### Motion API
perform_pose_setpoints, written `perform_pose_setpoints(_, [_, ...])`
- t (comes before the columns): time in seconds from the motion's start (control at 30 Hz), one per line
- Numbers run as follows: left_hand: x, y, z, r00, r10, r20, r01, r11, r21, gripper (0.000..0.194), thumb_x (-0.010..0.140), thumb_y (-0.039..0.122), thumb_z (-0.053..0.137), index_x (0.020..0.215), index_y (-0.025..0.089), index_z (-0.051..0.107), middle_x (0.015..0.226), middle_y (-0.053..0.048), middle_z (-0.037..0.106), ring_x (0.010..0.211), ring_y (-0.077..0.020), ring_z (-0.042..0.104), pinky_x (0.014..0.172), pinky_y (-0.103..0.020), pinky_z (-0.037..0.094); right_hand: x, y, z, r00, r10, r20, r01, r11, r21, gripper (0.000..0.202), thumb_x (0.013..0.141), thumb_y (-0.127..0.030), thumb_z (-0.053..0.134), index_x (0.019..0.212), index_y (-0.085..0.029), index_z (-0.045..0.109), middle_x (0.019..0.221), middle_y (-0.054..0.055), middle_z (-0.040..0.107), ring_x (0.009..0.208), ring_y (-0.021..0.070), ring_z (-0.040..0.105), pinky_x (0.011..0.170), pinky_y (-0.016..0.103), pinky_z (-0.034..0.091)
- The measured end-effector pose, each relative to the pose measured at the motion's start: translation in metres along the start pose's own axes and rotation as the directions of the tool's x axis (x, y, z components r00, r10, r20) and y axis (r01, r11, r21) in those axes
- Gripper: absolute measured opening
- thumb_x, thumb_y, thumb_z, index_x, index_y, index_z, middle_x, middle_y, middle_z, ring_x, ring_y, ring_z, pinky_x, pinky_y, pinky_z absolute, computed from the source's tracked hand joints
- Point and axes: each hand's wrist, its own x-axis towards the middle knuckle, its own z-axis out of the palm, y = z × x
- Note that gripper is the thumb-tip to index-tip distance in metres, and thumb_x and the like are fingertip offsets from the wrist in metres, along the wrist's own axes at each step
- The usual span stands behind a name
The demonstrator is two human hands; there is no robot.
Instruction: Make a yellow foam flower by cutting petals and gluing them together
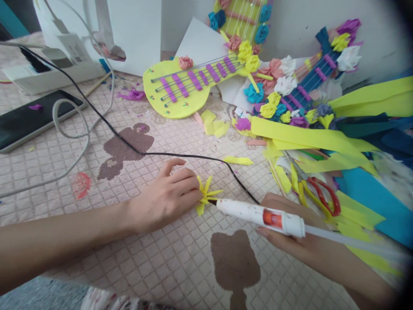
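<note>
My right hand is wrapped round a white hot glue gun with an orange-red window and a clear glue stick running out of its back. The gun's dark nozzle touches or nearly touches the middle of a small yellow paper flower with thin spread petals. The flower lies by the fingertips of my left hand; those fingers are bent and closed against its left side. Just above, a loose yellow paper strip rests on the cloth.
A black cord crosses the patterned tablecloth. Behind stand a yellow paper guitar and a blue one with paper flowers. Red-handled scissors lie among paper strips at right. A phone and power strip are at left.
</note>
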Motion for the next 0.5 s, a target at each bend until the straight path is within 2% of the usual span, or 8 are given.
perform_pose_setpoints(0.17, [0.001, 0.001, 0.0, 0.999, -0.047, 0.021, 0.047, 0.999, -0.005, 0.015, 0.092, 0.02, 0.048, 0.087, 0.019, 0.062, 0.082, -0.002, 0.064, 0.088, -0.0167, 0.055, 0.098, -0.045, 0.03, -0.005, 0.005, -0.001, 0.999, 0.022, -0.036, -0.023, 0.999, -0.027, 0.026, 0.084, -0.032, 0.054, 0.063, -0.022, 0.042, 0.058, -0.003, 0.047, 0.05, 0.0108, 0.046, 0.046, 0.023, 0.037])
perform_pose_setpoints(0.23, [0.001, 0.0, 0.0, 0.998, -0.056, 0.026, 0.056, 0.998, -0.003, 0.015, 0.092, 0.021, 0.048, 0.086, 0.019, 0.062, 0.082, -0.002, 0.064, 0.088, -0.0168, 0.055, 0.098, -0.046, 0.03, -0.009, 0.01, -0.002, 0.996, 0.056, -0.068, -0.06, 0.997, -0.056, 0.021, 0.082, -0.032, 0.056, 0.067, -0.022, 0.046, 0.059, -0.003, 0.05, 0.053, 0.0127, 0.05, 0.048, 0.024, 0.041])
perform_pose_setpoints(0.3, [0.001, 0.0, 0.0, 0.998, -0.057, 0.019, 0.057, 0.998, -0.001, 0.016, 0.092, 0.021, 0.048, 0.086, 0.019, 0.062, 0.082, -0.001, 0.064, 0.089, -0.0165, 0.055, 0.099, -0.045, 0.03, -0.011, 0.018, -0.003, 0.982, 0.102, -0.157, -0.114, 0.991, -0.068, 0.013, 0.08, -0.034, 0.059, 0.075, -0.024, 0.054, 0.064, -0.001, 0.057, 0.058, 0.0161, 0.055, 0.051, 0.027, 0.044])
perform_pose_setpoints(0.4, [0.001, 0.001, 0.0, 0.998, -0.06, -0.007, 0.06, 0.998, 0.0, 0.017, 0.093, 0.02, 0.047, 0.084, 0.019, 0.062, 0.08, -0.001, 0.063, 0.087, -0.0155, 0.054, 0.099, -0.044, 0.03, -0.003, 0.033, -0.007, 0.901, 0.199, -0.385, -0.219, 0.976, -0.008, 0.023, 0.078, -0.041, 0.06, 0.091, -0.023, 0.063, 0.077, 0.002, 0.066, 0.07, 0.0225, 0.062, 0.056, 0.032, 0.048])
perform_pose_setpoints(0.43, [0.001, 0.002, 0.0, 0.998, -0.063, -0.019, 0.063, 0.998, 0.001, 0.018, 0.092, 0.02, 0.046, 0.084, 0.019, 0.062, 0.08, 0.0, 0.063, 0.086, -0.0152, 0.054, 0.099, -0.044, 0.03, 0.003, 0.039, -0.009, 0.869, 0.232, -0.437, -0.248, 0.969, 0.023, 0.026, 0.077, -0.044, 0.06, 0.092, -0.022, 0.064, 0.079, 0.003, 0.067, 0.073, 0.0239, 0.063, 0.058, 0.032, 0.049])
perform_pose_setpoints(0.5, [0.002, 0.003, 0.001, 0.997, -0.068, -0.038, 0.068, 0.998, 0.003, 0.018, 0.092, 0.018, 0.046, 0.083, 0.019, 0.062, 0.078, 0.0, 0.062, 0.085, -0.0149, 0.054, 0.098, -0.043, 0.03, 0.02, 0.049, -0.017, 0.832, 0.298, -0.469, -0.297, 0.952, 0.077, 0.03, 0.078, -0.046, 0.058, 0.086, -0.019, 0.067, 0.077, 0.004, 0.068, 0.073, 0.0246, 0.063, 0.06, 0.033, 0.049])
